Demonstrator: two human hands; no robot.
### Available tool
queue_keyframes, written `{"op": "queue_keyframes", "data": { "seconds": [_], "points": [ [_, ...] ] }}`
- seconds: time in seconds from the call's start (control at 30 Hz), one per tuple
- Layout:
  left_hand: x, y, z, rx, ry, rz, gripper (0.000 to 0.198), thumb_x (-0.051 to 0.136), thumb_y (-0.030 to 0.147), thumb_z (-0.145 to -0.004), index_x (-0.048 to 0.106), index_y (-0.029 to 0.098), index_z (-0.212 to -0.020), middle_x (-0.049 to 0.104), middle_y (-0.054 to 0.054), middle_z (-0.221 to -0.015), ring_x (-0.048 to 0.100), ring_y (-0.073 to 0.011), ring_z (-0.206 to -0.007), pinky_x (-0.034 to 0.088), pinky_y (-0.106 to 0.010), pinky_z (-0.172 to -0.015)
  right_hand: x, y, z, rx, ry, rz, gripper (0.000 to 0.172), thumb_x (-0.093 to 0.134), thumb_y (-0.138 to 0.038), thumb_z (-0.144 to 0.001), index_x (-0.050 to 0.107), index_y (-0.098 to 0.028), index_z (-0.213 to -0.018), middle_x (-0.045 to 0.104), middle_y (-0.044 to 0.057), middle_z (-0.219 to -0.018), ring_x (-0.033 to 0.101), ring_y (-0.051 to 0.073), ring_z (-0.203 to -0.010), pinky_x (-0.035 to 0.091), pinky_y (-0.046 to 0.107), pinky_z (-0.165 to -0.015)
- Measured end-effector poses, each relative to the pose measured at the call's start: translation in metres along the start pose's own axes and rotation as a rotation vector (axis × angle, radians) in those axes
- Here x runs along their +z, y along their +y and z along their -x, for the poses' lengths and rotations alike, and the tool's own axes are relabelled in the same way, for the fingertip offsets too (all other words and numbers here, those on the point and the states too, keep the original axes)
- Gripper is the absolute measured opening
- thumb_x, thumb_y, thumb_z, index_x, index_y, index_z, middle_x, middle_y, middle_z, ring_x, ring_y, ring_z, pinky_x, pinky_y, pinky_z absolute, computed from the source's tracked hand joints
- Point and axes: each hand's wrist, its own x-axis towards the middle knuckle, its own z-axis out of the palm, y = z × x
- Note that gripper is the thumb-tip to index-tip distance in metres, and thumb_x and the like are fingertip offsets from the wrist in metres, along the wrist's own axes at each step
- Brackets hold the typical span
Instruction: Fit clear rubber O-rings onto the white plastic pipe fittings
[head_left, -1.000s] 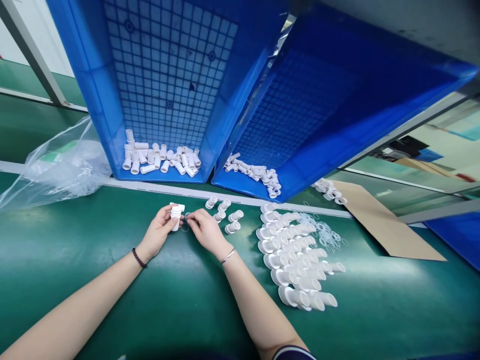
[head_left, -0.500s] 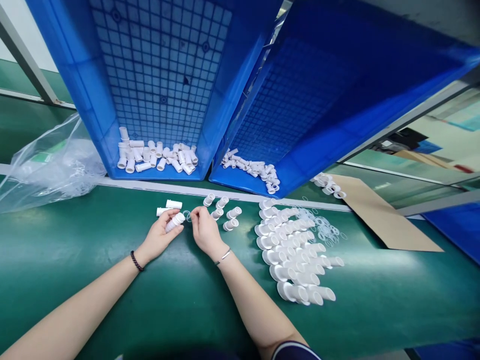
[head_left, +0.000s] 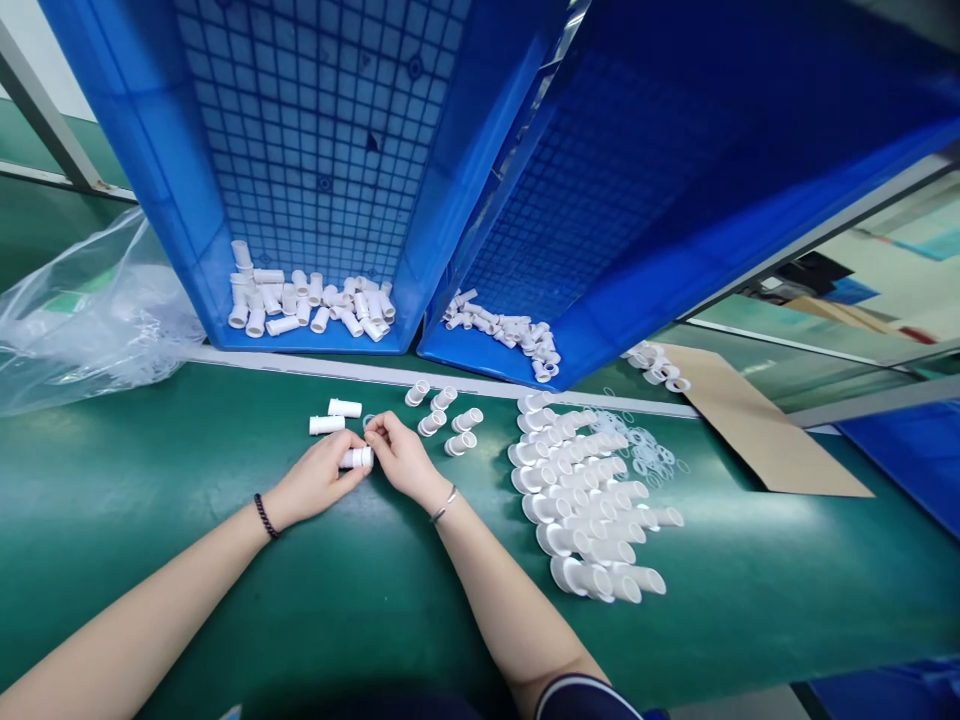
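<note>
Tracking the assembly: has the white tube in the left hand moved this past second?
Yes. The white tube in the left hand came nearer the person, away from the two loose tubes, tipping from upright to level.

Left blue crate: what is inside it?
A heap of short white tubes along its lower edge; the gridded bottom shows above them. Anything under the heap is hidden.

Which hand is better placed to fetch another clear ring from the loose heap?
Probably the right. The right hand lies on the side of the clear rings and merely touches the white tube; the left hand holds that tube and is farther away.
</note>
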Motion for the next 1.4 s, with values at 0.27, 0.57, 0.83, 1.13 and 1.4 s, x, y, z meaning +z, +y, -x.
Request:
{"op": "queue_keyframes", "data": {
  "seconds": [0.27,0.57,0.83,1.13,1.4],
  "points": [
    [0.016,0.009,-0.002,-0.150,0.188,0.605,0.025,0.057,0.040,-0.088,0.054,0.019,-0.102,0.060,-0.002,-0.084,0.055,-0.0149,-0.076,0.045,-0.027,-0.070,0.014,-0.005,0.000,0.222,-0.012,-0.633,0.034,0.056,-0.053,-0.085,0.052,-0.020,-0.095,0.055,-0.004,-0.068,0.055,0.010,-0.057,0.050,0.024,-0.058],
    [0.016,0.010,-0.005,-0.368,0.240,1.043,0.030,0.068,0.041,-0.079,0.055,0.017,-0.092,0.055,0.001,-0.074,0.050,-0.0101,-0.062,0.041,-0.023,-0.059,0.017,-0.003,0.004,0.055,0.077,-0.274,0.022,0.051,-0.038,-0.091,0.058,-0.020,-0.102,0.061,0.003,-0.087,0.062,0.013,-0.071,0.055,0.027,-0.067],
    [0.015,0.013,-0.004,-0.393,0.234,1.062,0.028,0.065,0.042,-0.081,0.056,0.018,-0.094,0.058,0.000,-0.075,0.053,-0.0106,-0.062,0.045,-0.023,-0.059,0.014,-0.008,0.009,-0.170,0.203,0.042,0.017,0.049,-0.032,-0.093,0.060,-0.021,-0.099,0.059,0.006,-0.095,0.060,0.015,-0.079,0.054,0.030,-0.074],
    [0.011,0.022,-0.006,-0.339,0.426,1.321,0.026,0.065,0.041,-0.083,0.053,0.019,-0.091,0.065,-0.004,-0.094,0.062,-0.0169,-0.087,0.051,-0.027,-0.069,0.011,-0.016,0.016,-0.531,0.207,0.491,0.013,0.056,-0.032,-0.091,0.067,-0.028,-0.097,0.061,0.008,-0.110,0.055,0.022,-0.103,0.047,0.042,-0.090],
    [0.004,0.015,-0.002,-0.159,0.458,0.588,0.027,0.061,0.038,-0.083,0.053,0.022,-0.104,0.062,-0.006,-0.100,0.058,-0.0204,-0.085,0.046,-0.038,-0.082,-0.021,-0.029,0.011,-0.403,0.344,0.628,0.012,0.051,-0.025,-0.091,0.062,-0.021,-0.093,0.053,0.013,-0.124,0.043,0.030,-0.121,0.038,0.053,-0.101]
  ]
}}
